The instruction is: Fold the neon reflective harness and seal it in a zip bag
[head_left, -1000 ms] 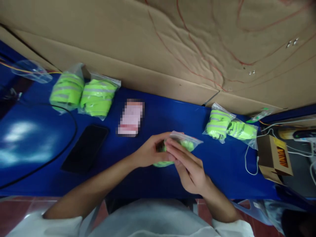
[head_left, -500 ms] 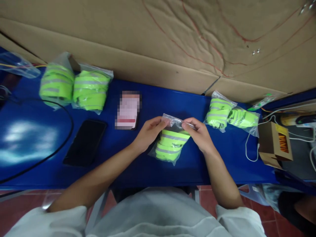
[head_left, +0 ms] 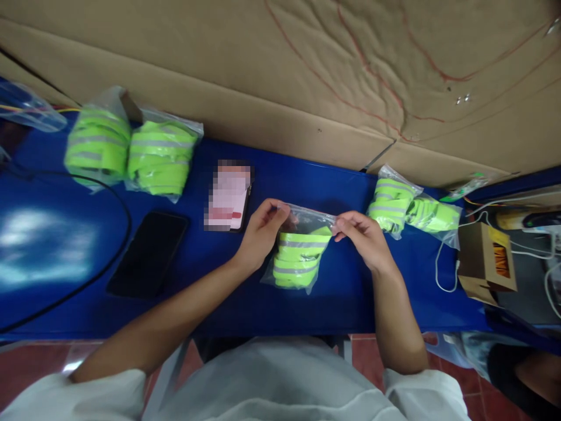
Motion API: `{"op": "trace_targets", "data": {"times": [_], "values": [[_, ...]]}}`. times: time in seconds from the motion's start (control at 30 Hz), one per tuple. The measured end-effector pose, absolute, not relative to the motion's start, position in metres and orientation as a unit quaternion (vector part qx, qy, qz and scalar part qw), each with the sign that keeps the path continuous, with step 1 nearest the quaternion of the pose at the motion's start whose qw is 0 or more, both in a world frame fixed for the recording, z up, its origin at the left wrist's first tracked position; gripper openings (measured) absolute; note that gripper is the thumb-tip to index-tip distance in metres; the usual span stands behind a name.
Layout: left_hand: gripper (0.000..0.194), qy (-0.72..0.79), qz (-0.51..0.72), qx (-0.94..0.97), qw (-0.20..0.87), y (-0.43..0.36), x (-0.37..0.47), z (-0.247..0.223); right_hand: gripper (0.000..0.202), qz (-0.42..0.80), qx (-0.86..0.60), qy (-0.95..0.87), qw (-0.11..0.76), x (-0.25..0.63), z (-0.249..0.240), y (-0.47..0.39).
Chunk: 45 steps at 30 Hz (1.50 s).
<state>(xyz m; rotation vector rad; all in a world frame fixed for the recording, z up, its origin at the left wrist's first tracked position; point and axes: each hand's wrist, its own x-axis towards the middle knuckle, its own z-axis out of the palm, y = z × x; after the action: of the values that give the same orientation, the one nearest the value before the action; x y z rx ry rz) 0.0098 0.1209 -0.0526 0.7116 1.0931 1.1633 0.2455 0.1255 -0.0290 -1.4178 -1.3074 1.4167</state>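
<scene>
A clear plastic zip bag (head_left: 298, 260) with a folded neon-yellow strap inside, banded with grey reflective stripes, is held over the blue table (head_left: 245, 304). My left hand (head_left: 265, 231) pinches the left corner of the bag's top edge between thumb and fingers. At the right corner, my right hand (head_left: 362, 237) grips the same edge, fingers closed. The top edge is stretched nearly straight between the two hands, while the filled part hangs toward me. Whether the zip is sealed I cannot tell.
Filled bags (head_left: 162, 155) stand at the back left, and smaller filled bags (head_left: 390, 202) at the back right. A lit phone (head_left: 228, 196) and a dark phone (head_left: 149, 254) lie left of my hands. A cardboard box (head_left: 477, 254), cables and a cardboard wall (head_left: 263, 128) border the table.
My right hand has moved right to the bag's corner and my left hand slightly left. The bag's top edge is now pulled wider and straighter between them.
</scene>
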Motion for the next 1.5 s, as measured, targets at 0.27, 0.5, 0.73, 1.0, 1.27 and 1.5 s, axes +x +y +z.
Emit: {"op": "trace_targets", "data": {"times": [0.27,0.5,0.73,1.0,1.27,1.5], "values": [[0.032,0.489,0.509,0.344,0.619,0.120,0.009,-0.052,0.031,0.547,-0.557,-0.524,0.341,0.248,-0.030,0.125],[0.040,0.457,0.502,0.324,0.659,0.119,0.010,-0.051,0.032,0.534,-0.551,-0.545,0.337,0.247,-0.029,0.122],[0.040,0.448,0.486,0.331,0.673,0.116,0.014,-0.050,0.032,0.515,-0.557,-0.562,0.330,0.239,-0.030,0.119],[0.037,0.449,0.485,0.350,0.664,0.113,0.015,-0.053,0.025,0.518,-0.546,-0.570,0.329,0.236,-0.030,0.116],[0.037,0.436,0.464,0.383,0.670,0.109,0.017,-0.047,0.023,0.534,-0.533,-0.587,0.294,0.233,-0.025,0.112],[0.034,0.422,0.460,0.395,0.674,0.107,0.017,-0.046,0.025,0.557,-0.535,-0.564,0.291,0.237,-0.020,0.112]]}}
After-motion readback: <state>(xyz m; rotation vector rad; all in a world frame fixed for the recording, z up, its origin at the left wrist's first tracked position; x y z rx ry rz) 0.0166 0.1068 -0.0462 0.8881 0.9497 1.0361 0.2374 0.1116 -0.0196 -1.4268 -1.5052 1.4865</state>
